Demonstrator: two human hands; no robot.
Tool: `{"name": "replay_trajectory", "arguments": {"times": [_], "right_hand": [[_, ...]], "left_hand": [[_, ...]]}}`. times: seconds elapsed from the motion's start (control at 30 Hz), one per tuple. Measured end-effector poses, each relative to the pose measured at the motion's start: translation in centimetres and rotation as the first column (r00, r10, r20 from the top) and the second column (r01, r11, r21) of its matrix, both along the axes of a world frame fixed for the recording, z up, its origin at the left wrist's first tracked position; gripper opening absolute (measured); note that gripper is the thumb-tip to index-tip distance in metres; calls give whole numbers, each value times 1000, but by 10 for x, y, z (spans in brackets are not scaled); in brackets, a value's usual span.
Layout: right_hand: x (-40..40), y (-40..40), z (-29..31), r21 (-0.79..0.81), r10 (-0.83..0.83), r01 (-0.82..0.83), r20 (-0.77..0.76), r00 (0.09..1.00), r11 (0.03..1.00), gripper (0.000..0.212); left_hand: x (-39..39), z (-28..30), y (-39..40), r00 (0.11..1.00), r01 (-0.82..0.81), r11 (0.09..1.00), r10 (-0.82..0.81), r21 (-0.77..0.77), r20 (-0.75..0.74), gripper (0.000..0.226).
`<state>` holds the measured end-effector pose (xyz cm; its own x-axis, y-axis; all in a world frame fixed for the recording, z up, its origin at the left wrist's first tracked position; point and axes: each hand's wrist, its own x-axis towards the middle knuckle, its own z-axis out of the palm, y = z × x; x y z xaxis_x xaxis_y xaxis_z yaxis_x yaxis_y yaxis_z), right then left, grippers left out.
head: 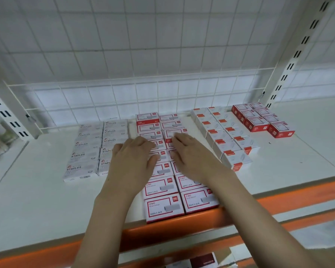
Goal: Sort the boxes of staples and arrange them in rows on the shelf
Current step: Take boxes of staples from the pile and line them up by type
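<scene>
Two rows of red-framed white staple boxes run from the shelf's front edge to its back, in the middle. My left hand lies flat on the left row with straight fingers. My right hand lies flat on the right row, fingers stretched toward the back. Left of them stand two rows of white boxes marked STAPLES. To the right are two rows of white boxes with red corners, and farther back right a block of red boxes.
A white wire grid closes the shelf's back. Slotted uprights stand at both ends. The shelf's front lip is an orange beam. More boxes show on the shelf below.
</scene>
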<state>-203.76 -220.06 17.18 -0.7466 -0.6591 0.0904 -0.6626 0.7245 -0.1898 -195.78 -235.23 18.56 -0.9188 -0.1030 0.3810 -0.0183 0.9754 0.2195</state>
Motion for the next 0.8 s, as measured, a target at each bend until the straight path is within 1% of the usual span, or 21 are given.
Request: {"name": "replay_trajectory", "arguments": {"times": [0.13,0.27,0.37,0.5,0.6,0.7,0.8], "right_hand": [[-23,-7,0,42,-28,26,42,999,999,51],[-48,-19,4,87,-28,24,52,998,996,52],[-60,-27,7,78,-33,26,88,996,997,51],[-66,-34,9,65,-32,25,97,995,998,51],[-67,-37,11,45,-11,7,93,996,999,46],[-69,-38,14,38,5,-8,78,997,999,45],[-69,-32,15,56,21,-25,78,997,998,49]], "left_hand": [[-3,-1,-1,1000,9,1000,-9,19,2,24],[-5,-6,-5,999,22,1000,-22,-5,-32,23],[-6,-7,-7,999,21,1000,-21,2,-34,23],[-7,-7,-8,999,19,1000,-18,9,-31,21],[-9,-8,-9,999,20,1000,-19,9,-39,18],[-9,-6,-5,1000,16,1000,-15,26,-8,20],[-9,-5,1,999,14,999,-16,31,48,28]]}}
